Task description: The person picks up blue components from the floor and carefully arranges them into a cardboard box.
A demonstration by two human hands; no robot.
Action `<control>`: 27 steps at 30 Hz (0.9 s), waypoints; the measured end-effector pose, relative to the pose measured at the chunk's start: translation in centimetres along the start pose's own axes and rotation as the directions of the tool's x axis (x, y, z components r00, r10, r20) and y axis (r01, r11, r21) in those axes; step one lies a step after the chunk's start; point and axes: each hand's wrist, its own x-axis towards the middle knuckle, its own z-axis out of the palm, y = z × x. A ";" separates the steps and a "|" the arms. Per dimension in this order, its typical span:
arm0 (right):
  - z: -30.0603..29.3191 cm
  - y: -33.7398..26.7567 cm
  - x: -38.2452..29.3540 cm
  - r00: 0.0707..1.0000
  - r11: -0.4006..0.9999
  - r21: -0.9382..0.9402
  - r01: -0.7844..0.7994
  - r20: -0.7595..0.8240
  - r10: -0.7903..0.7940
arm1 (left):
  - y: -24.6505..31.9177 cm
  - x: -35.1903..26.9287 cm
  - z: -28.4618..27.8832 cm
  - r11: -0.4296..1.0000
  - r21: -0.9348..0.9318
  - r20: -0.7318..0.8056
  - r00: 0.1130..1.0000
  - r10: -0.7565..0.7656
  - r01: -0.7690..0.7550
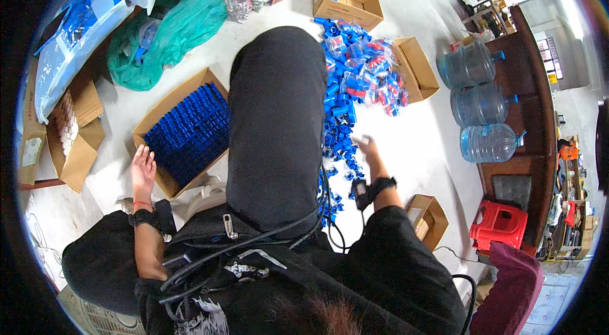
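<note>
My left hand (144, 166) lies against the near-left corner of a cardboard box (164, 178), fingers extended, with nothing seen in it. Rows of small blue plastic pipe fittings (188, 130) fill that box, packed closely. On the other side of my black-clad leg (276, 125), my right hand (369, 149) hovers at the edge of a loose spread of blue fittings (338, 137) on the floor. Its fingers are blurred and apart, and no object shows between them. Farther along, the heap includes clear bags of blue and red parts (371, 73).
Cardboard boxes (347, 2) stand beyond and right of the heap. Large water bottles (478, 102) line a dark wooden bench (528, 92) by a red plastic stool (499, 225). A green bag (185, 30) lies at far left. Black cables (328, 201) hang by my leg.
</note>
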 end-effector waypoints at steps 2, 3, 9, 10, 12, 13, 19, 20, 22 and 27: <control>1.8 6.5 -2.5 0.997 0.988 -0.136 -0.079 -0.009 0.079 | 0.3 -0.2 -0.3 1.000 -0.003 0.002 1.000 0.015 -0.015; 2.7 9.4 -3.2 0.997 0.974 -0.213 -0.078 -0.026 0.074 | 0.3 -0.1 -0.3 1.000 -0.013 0.009 1.000 0.027 -0.027; 7.9 7.1 -13.0 0.953 0.810 -0.523 0.266 0.268 -0.140 | 0.8 -0.8 -0.5 0.999 0.041 0.022 1.000 0.009 -0.010; 9.0 7.8 -13.1 0.960 0.797 -0.538 0.276 0.191 -0.204 | 0.8 -0.9 0.3 0.999 0.050 0.030 1.000 -0.010 0.008; 10.5 6.4 -13.9 0.968 0.764 -0.597 0.245 0.110 -0.224 | 1.2 -1.2 0.3 0.998 0.067 0.021 1.000 -0.018 0.017; 11.3 6.1 -13.7 0.974 0.756 -0.618 0.215 0.078 -0.213 | 1.2 -1.1 0.1 0.997 0.066 0.020 0.999 -0.028 0.026; 12.3 5.3 -11.7 0.815 0.745 -0.347 0.570 0.119 -0.568 | 1.0 -1.0 -0.1 0.997 0.069 0.022 0.999 -0.031 0.029; 12.4 4.8 -11.8 0.855 0.776 -0.372 0.510 0.122 -0.503 | 1.0 -1.1 0.0 0.996 0.090 0.024 1.000 -0.007 0.005; 12.4 3.8 -12.2 0.903 0.820 -0.381 0.428 0.141 -0.406 | 1.1 -1.3 -0.3 0.995 0.095 0.024 1.000 -0.005 0.003; 11.4 1.9 -13.4 0.958 0.952 -0.120 0.283 0.079 -0.275 | 1.2 -1.4 0.3 0.989 0.149 0.036 0.999 -0.006 0.000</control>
